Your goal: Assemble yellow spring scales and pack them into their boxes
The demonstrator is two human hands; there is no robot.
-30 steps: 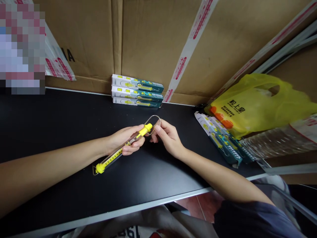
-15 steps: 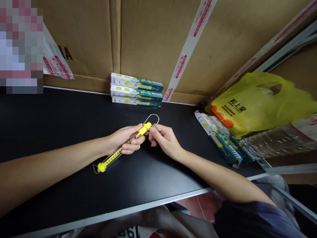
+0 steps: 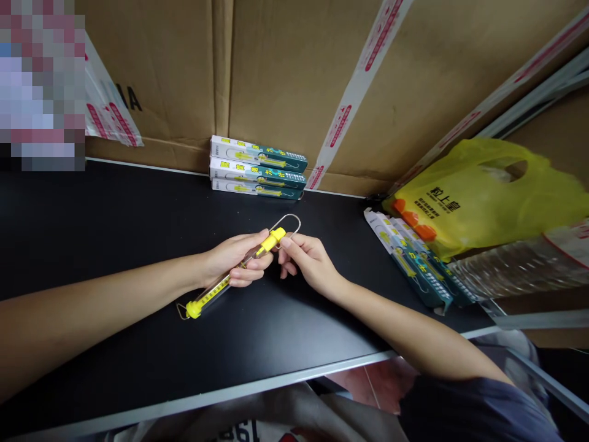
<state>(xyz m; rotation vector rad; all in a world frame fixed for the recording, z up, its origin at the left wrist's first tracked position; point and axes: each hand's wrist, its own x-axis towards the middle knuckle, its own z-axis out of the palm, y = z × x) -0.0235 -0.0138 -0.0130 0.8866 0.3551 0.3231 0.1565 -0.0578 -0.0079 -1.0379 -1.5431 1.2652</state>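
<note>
A spring scale (image 3: 215,290) with a clear tube, yellow end caps and a printed scale lies aslant in my left hand (image 3: 242,261), whose fingers wrap round the tube's upper half. From the lower cap sticks a small wire loop (image 3: 182,312). A large bent wire hook (image 3: 294,218) arches over the upper yellow cap (image 3: 275,237). Beside that cap, my right hand (image 3: 306,255) is closed, its thumb and forefinger pinching the free end of the hook. The fingertips partly hide that end. Both hands are above the black tabletop (image 3: 294,334).
Several printed spring scale boxes (image 3: 257,178) are stacked at the back against a large cardboard box (image 3: 285,80). More such boxes (image 3: 407,258) lie at the right, next to a yellow plastic bag (image 3: 488,190) and a clear ribbed plastic container (image 3: 506,267). A metal edge (image 3: 276,385) borders the table's front.
The whole view has shifted slightly, with things appearing a little farther right. Both hands keep the same hold on the spring scale; some right-hand fingers have loosened slightly.
</note>
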